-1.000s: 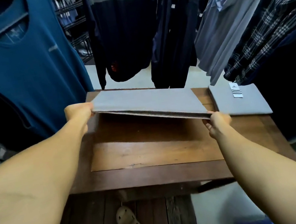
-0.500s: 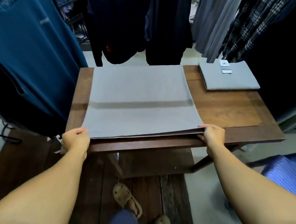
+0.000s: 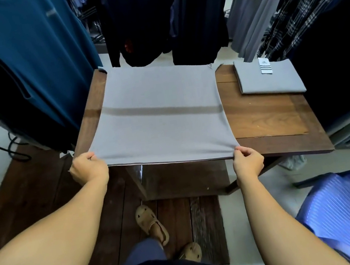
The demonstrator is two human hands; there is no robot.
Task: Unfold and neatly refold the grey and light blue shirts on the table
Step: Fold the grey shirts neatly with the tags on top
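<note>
The spread shirt (image 3: pixel 157 116), a pale grey-blue, is laid flat over the left part of the wooden table (image 3: pixel 265 118), its far edge at the table's far edge and its near hem drawn just past the near edge. The hem is held taut at both near corners, apparently so that the cloth lies smooth and square before it is opened further or refolded. The near left corner is pinched by the left hand (image 3: pixel 88 169), fingers curled over the hem. The near right corner is pinched between thumb and curled fingers of the right hand (image 3: pixel 247 162). A darker crease band is seen across the middle of the cloth from left to right, most likely a fold line.

At the far right of the table the folded shirt (image 3: pixel 271 80) is set well apart, so it is kept out of the working space; a striped label (image 3: pixel 265 66) rests on its far edge. Which shirt is the grey and which the light blue cannot be told. A blue plastic chair (image 3: pixel 346 208) stands near right, and hanging garments (image 3: pixel 19 53) are ranged along the far side.
</note>
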